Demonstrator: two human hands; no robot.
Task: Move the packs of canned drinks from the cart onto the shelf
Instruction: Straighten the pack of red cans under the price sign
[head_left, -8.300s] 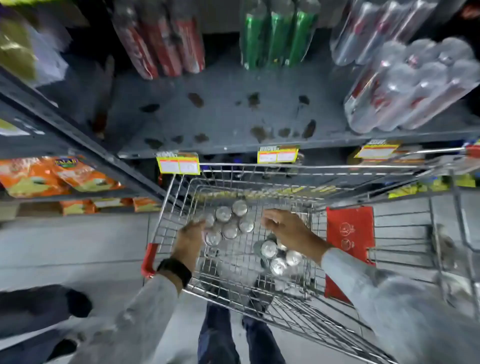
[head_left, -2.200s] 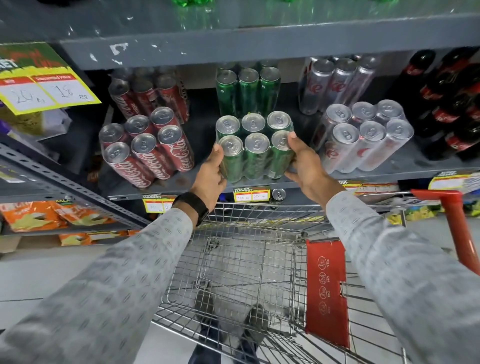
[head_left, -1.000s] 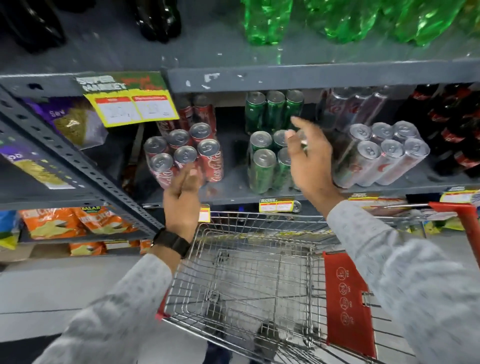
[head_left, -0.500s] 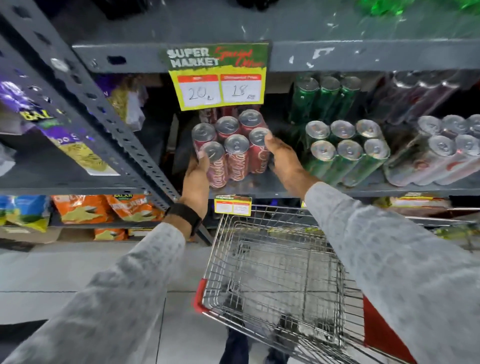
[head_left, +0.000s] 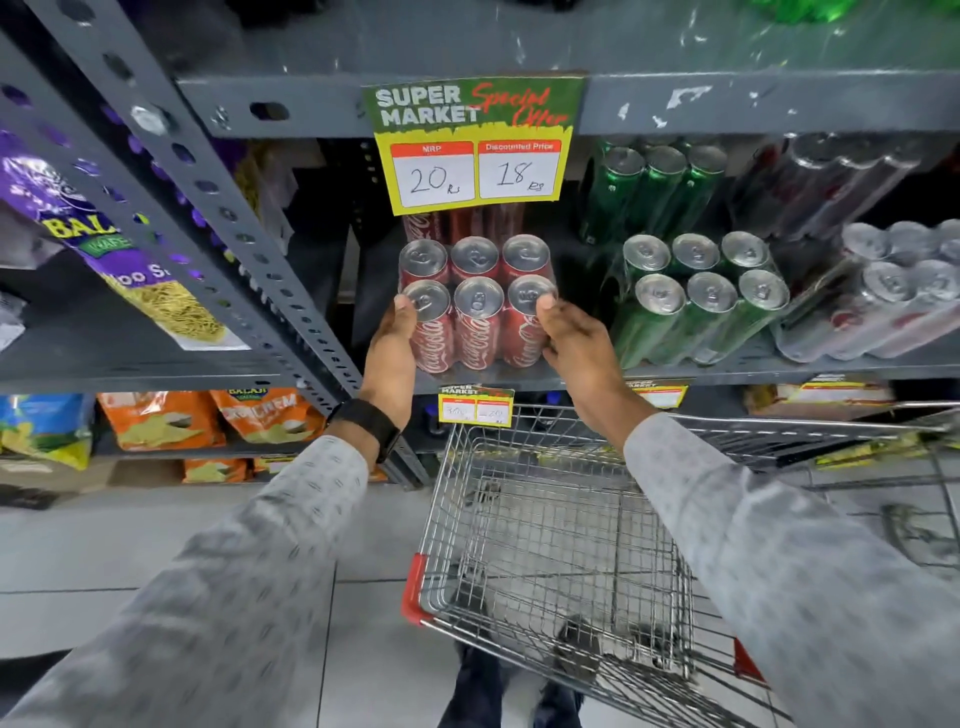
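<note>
Standing upright between both hands, the red can pack (head_left: 477, 304) is clamped by left hand (head_left: 392, 353) and right hand (head_left: 570, 343); shelf (head_left: 675, 370) depth lies ahead.

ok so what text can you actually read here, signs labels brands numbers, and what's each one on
"SUPER MARKET Special Offer": offer sign on the upper shelf edge.
"MRP 20 Rs", "Discounted Price 18 Rs": same sign.
"Coca-Cola" script: red can pack, gripped by the left hand and right hand.
"BAL…": purple snack bag, partly hidden.
"BALAJI": orange bags, roughly legible.
Small price tag: "SUPER MARKET" readable, numbers too blurred.
</note>
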